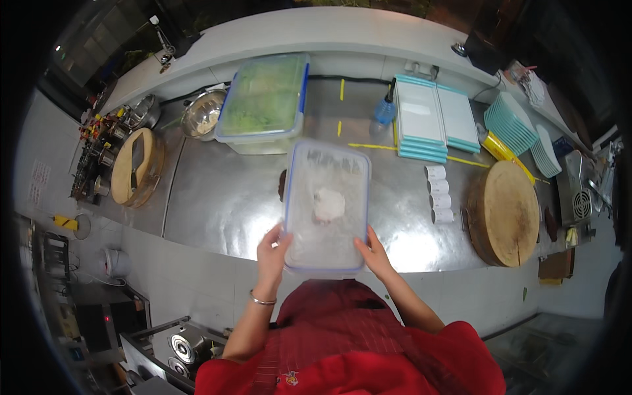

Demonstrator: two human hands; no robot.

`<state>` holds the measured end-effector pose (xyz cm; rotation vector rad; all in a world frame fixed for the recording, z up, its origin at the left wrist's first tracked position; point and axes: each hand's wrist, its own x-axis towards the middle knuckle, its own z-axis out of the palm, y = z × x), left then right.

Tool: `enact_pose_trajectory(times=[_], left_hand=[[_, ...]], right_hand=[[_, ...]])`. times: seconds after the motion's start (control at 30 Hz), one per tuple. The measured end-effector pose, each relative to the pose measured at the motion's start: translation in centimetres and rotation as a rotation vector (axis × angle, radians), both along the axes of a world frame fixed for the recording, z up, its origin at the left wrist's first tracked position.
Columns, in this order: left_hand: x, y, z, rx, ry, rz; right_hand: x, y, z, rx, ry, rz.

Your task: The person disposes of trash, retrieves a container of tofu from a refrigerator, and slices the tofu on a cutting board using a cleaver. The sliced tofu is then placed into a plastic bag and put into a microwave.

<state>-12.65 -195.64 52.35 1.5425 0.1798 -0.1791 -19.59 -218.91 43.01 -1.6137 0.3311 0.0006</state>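
Observation:
A clear plastic food container (326, 237) with a blue-edged lid is held level between my two hands, over the front edge of the steel counter. Through its cloudy lid shows a whitish lump, too blurred to name. My left hand (272, 249) grips the container's near left side, thumb at the lid's rim. On the opposite side, my right hand (374, 253) clasps it the same way. Partly hidden behind the container's left edge is a small dark brown thing (282, 185) on the counter.
On the steel counter (222, 197) stand a large lidded container (266, 98) with green contents, a steel bowl (205, 113), and a blue squeeze bottle (384, 111). Stacked white trays (420, 116) and paper slips (438, 193) lie rightward. Round chopping blocks (508, 212) flank both sides; a cleaver (138, 150) rests leftward.

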Motion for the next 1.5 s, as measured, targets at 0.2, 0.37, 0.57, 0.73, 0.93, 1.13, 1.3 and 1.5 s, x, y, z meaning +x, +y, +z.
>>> enact_pose_trajectory(times=[0.2,0.37,0.57,0.73,0.93,1.13,1.3,1.5], left_hand=[[-2.8,-9.4,4.9,-0.038,-0.105,-0.577],[-4.9,-10.7,0.5,0.322,-0.560,-0.616],[1.2,-0.8,-9.7,1.028,-0.392,0.041],[2.3,0.7,-12.5,0.805,-0.158,-0.176],[-2.1,2.5,-11.3,0.761,0.089,-0.105],[-5.3,8.6,-10.7,0.644,-0.032,-0.020],[-4.6,16.2,-10.9,0.545,-0.058,0.065],[0.7,29.6,-10.5,0.535,-0.140,0.102]], right_hand=[[1.3,-5.6,-1.9,0.294,0.385,-0.205],[3.0,-12.1,-0.6,0.754,0.321,-0.128],[5.5,-18.3,-2.6,0.991,0.119,-0.006],[4.5,-22.2,-7.6,0.667,0.172,-0.283],[5.4,-13.3,-6.1,-1.217,-0.187,-0.420],[-0.3,6.1,-2.9,-0.470,-0.122,0.328],[3.4,12.7,-2.9,-0.134,0.003,0.434],[7.7,26.1,-4.2,-0.061,-0.048,0.358]])
